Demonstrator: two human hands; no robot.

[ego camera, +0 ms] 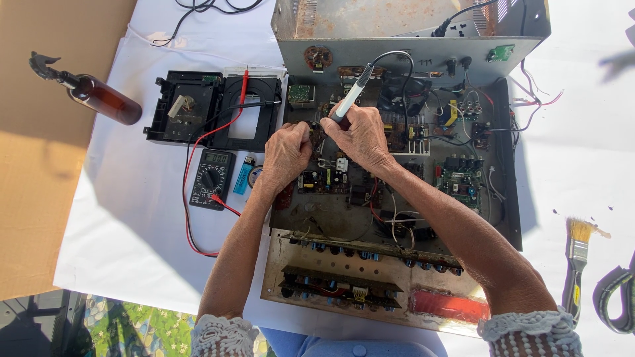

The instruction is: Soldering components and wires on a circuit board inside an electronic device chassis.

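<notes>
Fingers of the right hand (362, 135) were wrapped around a soldering iron (348, 99), its tip down on the open amplifier (397, 198) at the centre of the view. Left hand (286, 152) sat just beside it at nine o'clock, fingers curled, seemingly pinching something small, though that was hard to make out. A multimeter (211, 178) lay further out at nine o'clock, a paintbrush (577, 264) at four o'clock, a brown spray bottle (99, 96) at ten o'clock.
</notes>
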